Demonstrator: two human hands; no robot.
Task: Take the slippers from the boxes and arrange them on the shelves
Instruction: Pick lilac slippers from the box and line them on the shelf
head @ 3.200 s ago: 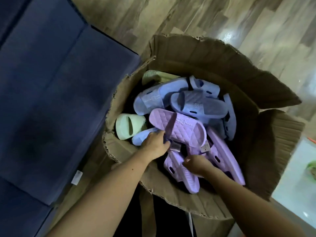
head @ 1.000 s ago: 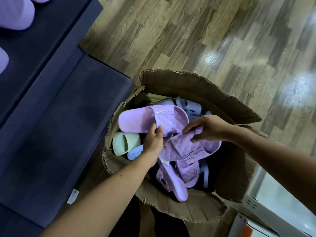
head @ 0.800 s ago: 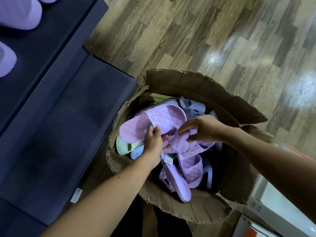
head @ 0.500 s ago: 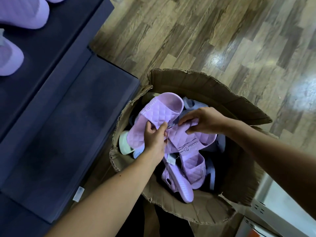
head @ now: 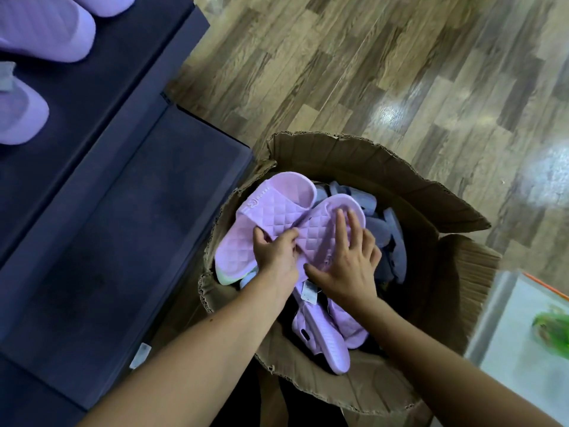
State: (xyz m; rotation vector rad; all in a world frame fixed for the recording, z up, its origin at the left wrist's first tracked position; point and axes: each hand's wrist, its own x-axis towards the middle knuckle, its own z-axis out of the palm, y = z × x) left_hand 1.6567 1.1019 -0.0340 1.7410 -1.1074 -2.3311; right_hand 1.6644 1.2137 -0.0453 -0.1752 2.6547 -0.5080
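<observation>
Slippers are sitting in two places: most in a cardboard box, three on a shelf unit.

Wood-pattern floor [head: 369, 72] is filling the upper right, catching bright glare.

Dark shelf unit [head: 107, 211] is running down the left side in two stepped tiers. Three lilac slippers [head: 46, 29] are resting on its upper tier, partly cut off by the frame edge. A small white sticker [head: 140, 354] is showing on the lower tier's front edge.

Cardboard box [head: 354, 155] is standing open on the floor, just beside the shelf unit, with ragged flaps folded outward.

White object [head: 523, 334] with a green patch is showing at the right edge; what it is cannot be told.

Two quilted lilac slippers are lying side by side on top of the pile in the box: the left quilted slipper [head: 271, 211] and the right quilted slipper [head: 323, 229], touching.

Blue-grey slippers [head: 391, 241] are lying under them to the right, more lilac slippers [head: 326, 340] are lying at the near side, and a pale green slipper [head: 228, 277] is peeking out at the left.

Left hand [head: 277, 254] is gripping the left quilted slipper, thumb and fingers curled round its strap.

Right hand [head: 348, 266] is lying flat on the right quilted slipper, fingers straight and spread.

White tag [head: 308, 292] is hanging between the wrists.
</observation>
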